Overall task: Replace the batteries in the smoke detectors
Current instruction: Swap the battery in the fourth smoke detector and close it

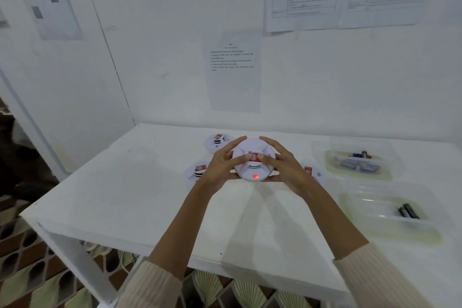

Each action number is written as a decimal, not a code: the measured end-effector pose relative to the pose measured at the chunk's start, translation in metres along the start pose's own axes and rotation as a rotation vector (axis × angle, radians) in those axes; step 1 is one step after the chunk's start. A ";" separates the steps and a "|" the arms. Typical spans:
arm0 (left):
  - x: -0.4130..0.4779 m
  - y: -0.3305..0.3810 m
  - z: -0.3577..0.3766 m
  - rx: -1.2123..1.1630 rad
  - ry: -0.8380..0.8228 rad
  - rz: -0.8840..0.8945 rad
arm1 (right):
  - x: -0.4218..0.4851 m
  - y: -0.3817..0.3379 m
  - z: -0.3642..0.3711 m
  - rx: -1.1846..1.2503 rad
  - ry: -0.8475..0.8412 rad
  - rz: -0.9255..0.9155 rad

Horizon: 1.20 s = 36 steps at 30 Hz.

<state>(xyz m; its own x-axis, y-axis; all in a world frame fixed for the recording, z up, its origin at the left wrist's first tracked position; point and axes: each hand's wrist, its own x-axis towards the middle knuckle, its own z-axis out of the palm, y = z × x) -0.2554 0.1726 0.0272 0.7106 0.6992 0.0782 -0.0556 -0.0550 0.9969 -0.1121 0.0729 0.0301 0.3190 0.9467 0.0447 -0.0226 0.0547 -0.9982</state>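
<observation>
A round white smoke detector [252, 169] with a red sticker and a lit red lamp on its near side is held up over the table between both hands. My left hand [220, 170] grips its left side and my right hand [285, 170] grips its right side, both thumbs resting on the red sticker. Three more white detectors lie on the table: one far left [216, 142], one near left [196, 172], and one to the right [315, 174], partly hidden behind my right hand.
A clear tray [360, 160] at the right back holds packs of batteries. A nearer clear tray [390, 217] holds two or three loose dark batteries [408, 211]. The white table [125, 195] stands in a wall corner; printed sheets hang on the wall.
</observation>
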 end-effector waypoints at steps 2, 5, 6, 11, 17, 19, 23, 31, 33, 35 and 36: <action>0.001 -0.002 -0.001 -0.003 -0.015 -0.013 | -0.002 0.001 0.001 0.015 0.020 0.005; 0.003 -0.005 0.001 -0.022 -0.044 -0.010 | -0.008 0.002 0.001 0.021 0.053 0.000; 0.004 -0.006 0.003 -0.026 -0.052 -0.005 | -0.010 0.002 0.000 0.021 0.057 0.004; 0.006 -0.012 0.013 -0.047 -0.047 0.001 | -0.019 0.001 -0.008 0.029 0.071 0.011; 0.010 -0.011 0.023 -0.068 -0.078 -0.016 | -0.019 -0.002 -0.019 0.019 0.087 0.014; 0.011 -0.009 0.026 -0.067 -0.085 -0.017 | -0.020 -0.004 -0.023 0.020 0.076 0.015; 0.012 -0.002 0.029 -0.086 -0.083 -0.027 | -0.020 -0.009 -0.027 0.033 0.071 0.017; 0.011 -0.002 0.028 -0.084 -0.084 -0.024 | -0.023 0.001 -0.031 -0.010 -0.002 -0.034; 0.011 -0.002 0.027 -0.080 -0.090 -0.025 | -0.024 0.005 -0.033 -0.092 -0.057 -0.080; 0.012 -0.002 0.026 -0.077 -0.095 -0.029 | -0.025 0.006 -0.033 -0.143 -0.075 -0.093; 0.013 -0.003 0.026 -0.074 -0.098 -0.030 | -0.025 0.005 -0.033 -0.129 -0.070 -0.080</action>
<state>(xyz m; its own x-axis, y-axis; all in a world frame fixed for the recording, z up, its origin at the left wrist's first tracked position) -0.2284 0.1633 0.0256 0.7774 0.6268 0.0517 -0.0824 0.0200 0.9964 -0.0891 0.0394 0.0228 0.2481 0.9610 0.1223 0.1231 0.0939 -0.9879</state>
